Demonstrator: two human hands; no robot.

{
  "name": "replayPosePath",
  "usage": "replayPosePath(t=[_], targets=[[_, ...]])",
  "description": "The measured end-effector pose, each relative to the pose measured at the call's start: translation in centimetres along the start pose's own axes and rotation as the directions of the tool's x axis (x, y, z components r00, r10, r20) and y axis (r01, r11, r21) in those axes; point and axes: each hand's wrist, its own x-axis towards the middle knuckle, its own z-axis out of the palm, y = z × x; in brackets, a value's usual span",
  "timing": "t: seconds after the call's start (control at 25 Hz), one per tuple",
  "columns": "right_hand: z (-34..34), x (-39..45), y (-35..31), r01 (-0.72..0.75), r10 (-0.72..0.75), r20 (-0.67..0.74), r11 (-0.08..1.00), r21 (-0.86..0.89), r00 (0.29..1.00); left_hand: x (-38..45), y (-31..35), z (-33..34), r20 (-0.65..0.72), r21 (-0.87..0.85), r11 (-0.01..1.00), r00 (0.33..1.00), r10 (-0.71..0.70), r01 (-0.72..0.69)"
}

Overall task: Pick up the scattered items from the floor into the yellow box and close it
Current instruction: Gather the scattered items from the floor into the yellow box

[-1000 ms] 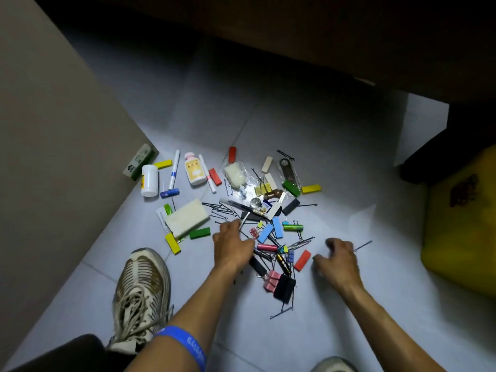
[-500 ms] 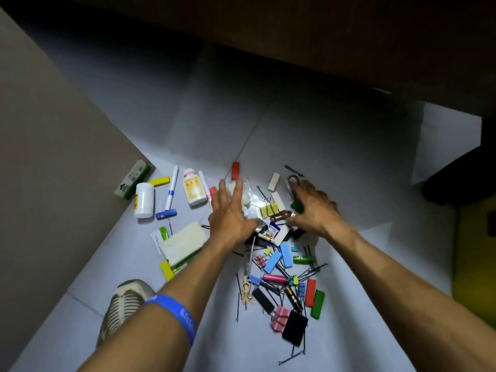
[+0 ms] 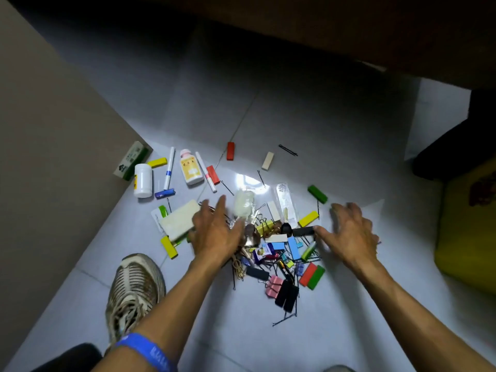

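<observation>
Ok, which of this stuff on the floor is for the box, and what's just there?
For the job:
- yellow box, far right
- white bottle
- red block
- green block
- pink binder clip
- left hand and right hand, over the pile

Just there:
- sneaker
- blue wristband

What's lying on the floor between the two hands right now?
Head view: between the left hand and right hand lie yellow binder clips, a black-headed key, a black block and a white block.
</observation>
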Motion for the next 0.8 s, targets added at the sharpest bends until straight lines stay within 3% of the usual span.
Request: replayPosePath(t=[0.08,0.12,0.2,0.36,0.48,0.64,0.8], targets=[[0.4,-0.7,0.9,-0.131,0.13,0.012,0.991,0.009,0.991,-1.1,0.0,0.6,0.037,-0.007,0.986,0.985,-0.167,0.168],[0.8,-0.9,0.4,-0.137,0.137,0.005,0.989,0.047,0.991,-1.5,0.5,1.1,0.064,-0.045,0.983,0.982,-0.175,0.178],[2.0,-1.5,-1.7,-0.099,0.099,0.013,0.986,0.135,0.995,-2.1,1.9,2.1,0.061,-0.114,0.984,0.99,-0.129,0.135],[4.4,-3.3,-5.8,-0.033,0.026,0.031,0.972,0.234,0.999,-3.6,2.9,4.1,-0.066,-0.008,1.0,0.998,-0.01,0.01],[5.2,-3.9,-7.1,-0.056,0.04,0.06,0.95,0.308,0.997,-4.3,3.1,5.6,0.025,-0.227,0.973,0.999,-0.043,0.047],[6.2,-4.4,-9.0,-0.097,0.039,0.121,0.849,0.52,0.992,-4.3,4.4,6.4,0.146,-0.535,0.825,0.982,-0.121,0.182],[7.2,-5.1,-10.1,-0.224,0.125,0.187,0.6,0.768,0.974,-4.6,5.2,7.4,0.167,-0.808,0.54,0.971,-0.172,0.235]])
